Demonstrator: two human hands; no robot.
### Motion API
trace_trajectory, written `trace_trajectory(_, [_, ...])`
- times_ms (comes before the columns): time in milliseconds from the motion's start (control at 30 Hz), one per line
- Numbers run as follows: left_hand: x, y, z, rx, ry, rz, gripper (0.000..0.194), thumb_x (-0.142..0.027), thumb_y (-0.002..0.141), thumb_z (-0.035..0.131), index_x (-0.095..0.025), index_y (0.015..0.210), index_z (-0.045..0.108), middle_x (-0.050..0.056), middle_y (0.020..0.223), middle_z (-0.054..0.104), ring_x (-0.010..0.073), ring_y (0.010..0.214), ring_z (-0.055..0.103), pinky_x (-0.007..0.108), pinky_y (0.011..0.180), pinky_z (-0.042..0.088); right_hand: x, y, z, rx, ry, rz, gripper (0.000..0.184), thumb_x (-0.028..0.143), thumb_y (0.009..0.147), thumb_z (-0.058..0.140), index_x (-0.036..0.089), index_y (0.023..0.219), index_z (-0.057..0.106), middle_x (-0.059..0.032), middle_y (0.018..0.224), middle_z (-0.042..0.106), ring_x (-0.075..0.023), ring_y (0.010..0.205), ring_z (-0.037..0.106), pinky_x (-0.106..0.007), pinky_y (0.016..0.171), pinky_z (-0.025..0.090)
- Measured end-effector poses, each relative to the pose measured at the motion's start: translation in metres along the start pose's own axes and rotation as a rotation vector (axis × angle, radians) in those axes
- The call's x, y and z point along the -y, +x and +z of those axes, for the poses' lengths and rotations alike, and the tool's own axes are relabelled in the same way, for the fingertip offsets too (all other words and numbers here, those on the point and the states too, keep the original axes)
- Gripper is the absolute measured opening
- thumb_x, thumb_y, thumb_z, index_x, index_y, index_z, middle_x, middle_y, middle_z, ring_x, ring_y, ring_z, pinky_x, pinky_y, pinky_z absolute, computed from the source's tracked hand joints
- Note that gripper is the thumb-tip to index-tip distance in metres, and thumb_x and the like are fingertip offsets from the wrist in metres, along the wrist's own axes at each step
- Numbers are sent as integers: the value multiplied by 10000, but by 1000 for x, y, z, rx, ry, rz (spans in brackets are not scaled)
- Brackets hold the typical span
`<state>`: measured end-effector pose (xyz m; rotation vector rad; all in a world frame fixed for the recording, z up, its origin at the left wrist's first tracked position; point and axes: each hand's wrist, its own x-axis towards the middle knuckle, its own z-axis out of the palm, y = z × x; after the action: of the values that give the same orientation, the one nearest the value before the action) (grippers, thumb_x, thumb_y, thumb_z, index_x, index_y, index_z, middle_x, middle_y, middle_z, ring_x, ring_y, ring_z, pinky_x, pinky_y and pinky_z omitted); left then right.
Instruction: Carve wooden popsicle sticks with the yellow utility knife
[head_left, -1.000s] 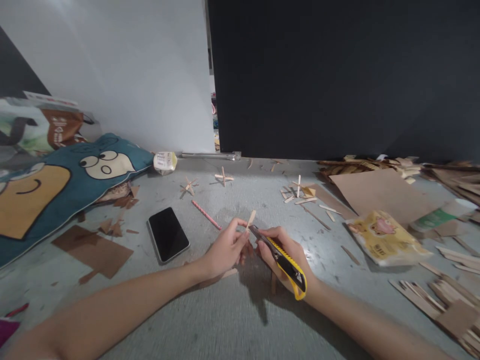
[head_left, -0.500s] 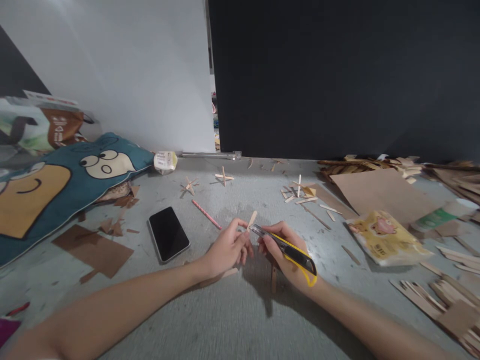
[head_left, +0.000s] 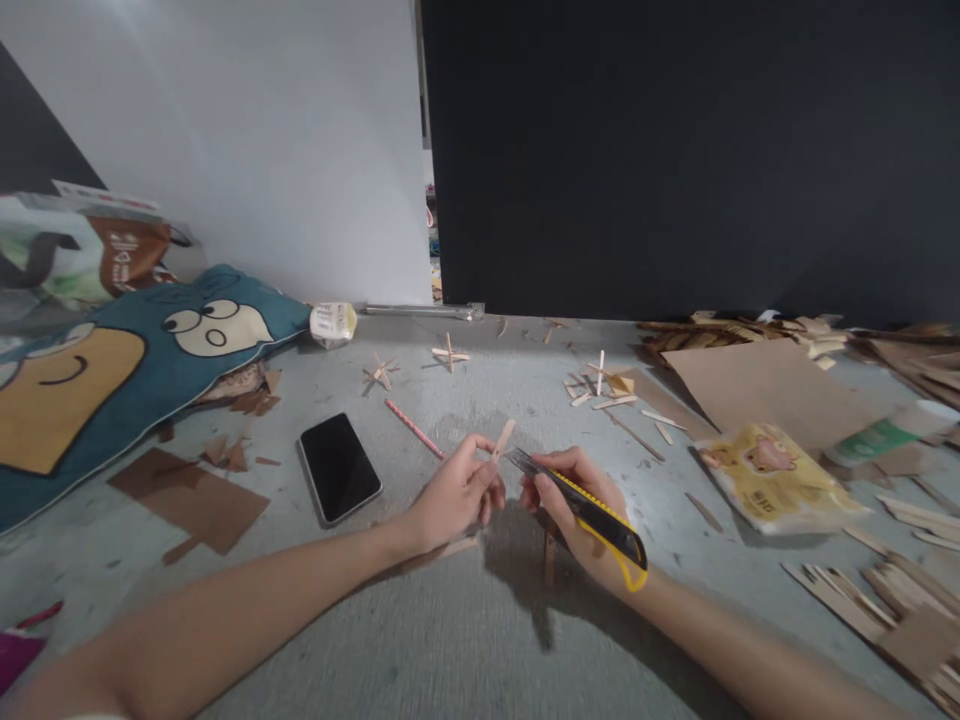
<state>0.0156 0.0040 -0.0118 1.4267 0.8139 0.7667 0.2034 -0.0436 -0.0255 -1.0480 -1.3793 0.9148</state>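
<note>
Between the thumb and fingers of my left hand [head_left: 466, 488] is a small wooden stick [head_left: 505, 434], its upper end pointing up and away. A thinner sliver seems to cross it near my fingertips. My right hand [head_left: 581, 510] is closed around a yellow and black utility knife [head_left: 592, 515]. The knife's blade points toward the stick, its tip close to it; I cannot tell if they touch. Beneath my hands, a flat wooden stick [head_left: 550, 560] lies partly in shadow. A pink patterned straw-like stick [head_left: 415, 428] rests just beyond my left hand.
A phone [head_left: 340, 468] and cut brown cardboard [head_left: 187, 497] lie to the left, by a blue cushion [head_left: 217, 330]. Small crossed-stick pieces [head_left: 450, 354] stand farther back. To the right are a yellow packet [head_left: 776, 478], a cardboard sheet [head_left: 757, 385] and wooden sticks [head_left: 847, 600].
My right hand and the utility knife have drawn slightly back to the right, moving the blade tip away from the stick. My left hand stays nearly in place.
</note>
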Motion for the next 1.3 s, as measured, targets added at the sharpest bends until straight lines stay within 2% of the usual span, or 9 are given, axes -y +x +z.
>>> trace_trajectory(267, [-4, -3, 5, -25, 23, -13, 508, -678, 959, 566, -230, 1177, 470, -62, 661, 623, 98, 432, 532, 201, 426, 364, 0, 0, -1, 20, -93, 17, 331, 564, 984, 635, 244, 1064, 634, -38, 780, 754, -195, 662, 711, -304, 614, 556])
trace_trajectory(533, [-6, -4, 6, -36, 25, -21, 529, -698, 945, 573, -229, 1161, 457, -59, 646, 623, 110, 443, 532, 211, 426, 381, 3, 2, -2, 37, -116, 13, 278, 511, 984, 635, 244, 1059, 633, -39, 780, 749, -198, 667, 720, -302, 613, 556])
trace_trajectory(733, [-3, -5, 6, -38, 39, -15, 458, -628, 954, 613, -233, 1108, 439, -40, 685, 653, 123, 506, 585, 226, 487, 441, 11, 2, 0, 67, -122, -13, 218, 461, 970, 633, 246, 997, 610, -35, 763, 742, -193, 646, 708, -296, 585, 550])
trace_trajectory(833, [-3, -5, 6, -35, 33, -10, 446, -614, 962, 617, -233, 1100, 429, -18, 732, 677, 144, 564, 642, 238, 518, 473, 11, 1, 0, 81, -176, -60, 181, 415, 973, 613, 239, 1014, 596, -29, 752, 735, -184, 615, 693, -291, 570, 544])
trace_trajectory(1000, [-5, -5, 7, 5, -3, 11, 530, -624, 958, 632, -209, 1238, 457, -15, 732, 674, 152, 590, 663, 238, 536, 484, 8, 0, 1, 83, -268, -178, 107, 321, 955, 607, 242, 1022, 581, -27, 793, 751, -170, 598, 698, -277, 565, 549])
trace_trajectory(1133, [-5, -4, 8, 13, -36, -2, 562, -622, 936, 665, -195, 1242, 463, -24, 689, 665, 145, 572, 648, 228, 536, 466, 3, -2, 4, 72, -299, -251, 76, 283, 974, 574, 255, 1045, 571, -21, 808, 752, -174, 597, 711, -280, 563, 560])
trace_trajectory(1300, [-2, -5, 8, 8, -55, -18, 537, -530, 918, 724, -195, 1235, 448, -39, 674, 652, 130, 541, 610, 226, 538, 437, -4, -6, 5, 142, -326, -324, 111, 261, 993, 594, 284, 1094, 555, -15, 847, 753, -191, 654, 718, -307, 621, 586])
